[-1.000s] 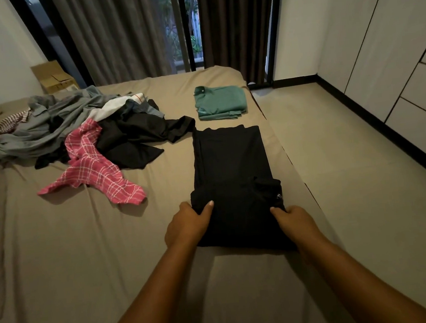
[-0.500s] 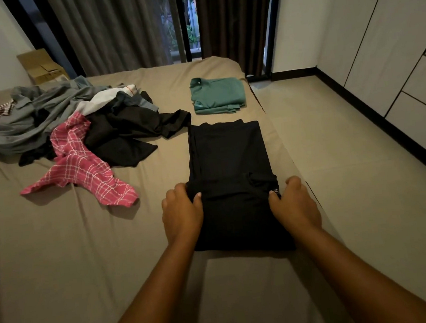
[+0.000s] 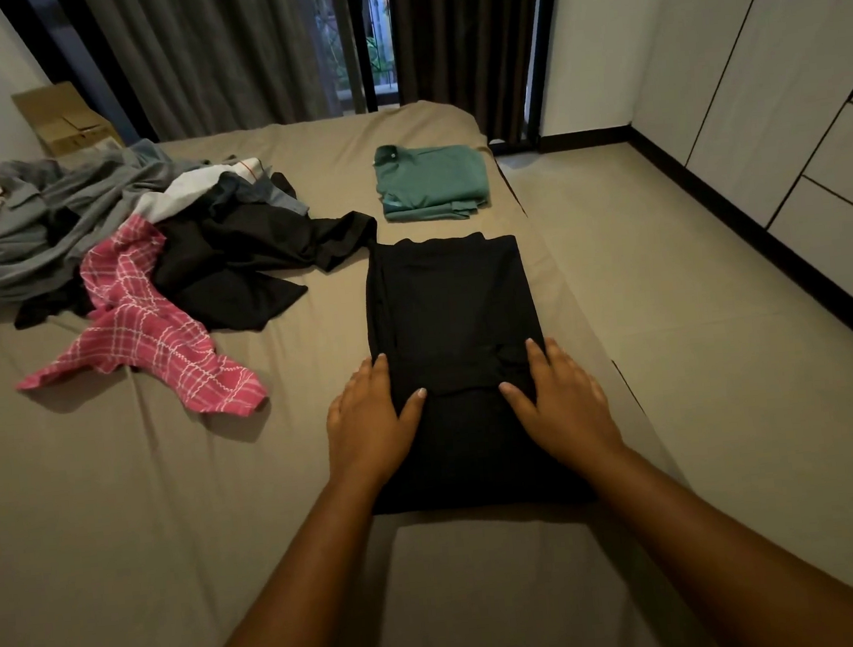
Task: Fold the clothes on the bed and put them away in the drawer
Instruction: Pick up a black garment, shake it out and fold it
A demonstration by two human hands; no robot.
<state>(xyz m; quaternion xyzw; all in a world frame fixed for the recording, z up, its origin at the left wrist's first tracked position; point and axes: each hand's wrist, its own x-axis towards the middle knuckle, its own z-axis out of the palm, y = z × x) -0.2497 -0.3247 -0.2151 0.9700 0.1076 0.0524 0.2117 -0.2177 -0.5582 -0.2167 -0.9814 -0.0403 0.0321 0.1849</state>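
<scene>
Left hand (image 3: 371, 426) and right hand (image 3: 560, 404) both lie flat, fingers (image 3: 370, 382) straight, gripping nothing, on the near half of the long black folded cloth garment (image 3: 451, 300) at frame centre on the tan bed sheet (image 3: 120, 505). I'd smooth outward evenly, then fold the far end over squarely.

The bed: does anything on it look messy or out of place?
Yes. A heap of unfolded clothes sprawls at the left, a pink checked cloth trailing out. The green shirt and black garment lie neatly folded.
</scene>
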